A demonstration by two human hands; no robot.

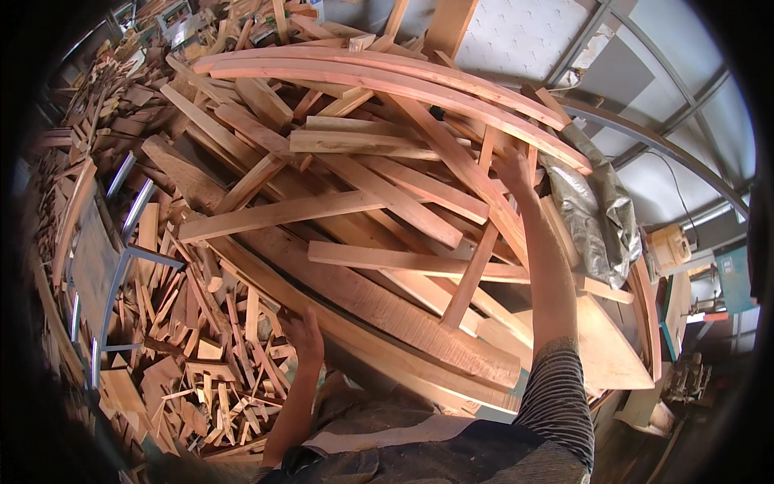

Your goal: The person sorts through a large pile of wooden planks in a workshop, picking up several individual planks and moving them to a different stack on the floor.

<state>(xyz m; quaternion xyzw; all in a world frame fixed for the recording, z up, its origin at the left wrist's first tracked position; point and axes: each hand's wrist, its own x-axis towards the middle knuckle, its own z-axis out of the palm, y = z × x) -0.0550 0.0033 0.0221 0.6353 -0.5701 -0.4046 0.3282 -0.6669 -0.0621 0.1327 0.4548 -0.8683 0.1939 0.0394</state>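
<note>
My right hand (513,168) reaches far into a heap of loose wooden pieces. It is beside a thin upright slat (487,150) and the end of a long diagonal plank (451,157). Its fingers are partly hidden and small, so whether they grip a piece I cannot make out. My left hand (304,332) is low at the near side, its fingers extended by the edge of a long board (347,315). Nothing shows in it. Beyond that board lies a wide, rough-grained board (355,278), with several cut battens (403,258) crossing over it.
Two long curved pinkish strips (387,77) span the top of the heap. Offcuts (218,403) pile up at lower left beside a blue metal frame (121,282). A grey plastic sheet (588,214) hangs at the right, near a yellowish container (669,246).
</note>
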